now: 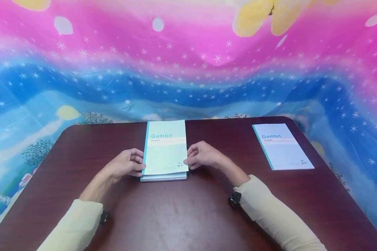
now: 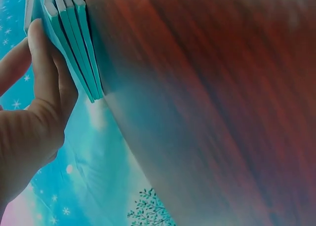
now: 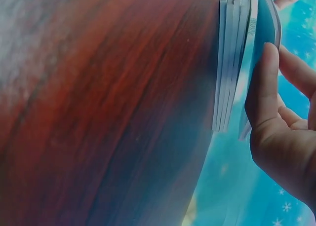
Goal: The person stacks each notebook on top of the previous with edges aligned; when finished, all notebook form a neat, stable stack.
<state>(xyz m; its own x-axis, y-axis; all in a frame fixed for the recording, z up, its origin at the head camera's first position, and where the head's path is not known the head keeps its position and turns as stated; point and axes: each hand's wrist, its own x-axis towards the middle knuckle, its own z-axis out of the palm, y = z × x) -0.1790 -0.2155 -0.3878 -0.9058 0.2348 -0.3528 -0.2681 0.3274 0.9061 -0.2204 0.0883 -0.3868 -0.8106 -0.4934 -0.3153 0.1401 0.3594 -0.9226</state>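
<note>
A pale notebook (image 1: 165,153) with "Gambit" on its cover and a teal spine is raised just above a stack of notebooks (image 1: 164,178). My left hand (image 1: 124,164) pinches its spine side near the lower corner. On the opposite edge, my right hand (image 1: 204,156) grips it between thumb and fingers. In the right wrist view, a gap shows between the held notebook (image 3: 267,23) and the stack (image 3: 229,63). The teal spines of the stacked notebooks (image 2: 74,43) line up in the left wrist view; most of their covers are hidden from above.
Another matching notebook (image 1: 284,148) lies flat at the right side of the dark reddish-brown table (image 1: 169,216). Behind the table's far edge hangs a pink and blue patterned cloth (image 1: 188,69), which also runs down both sides.
</note>
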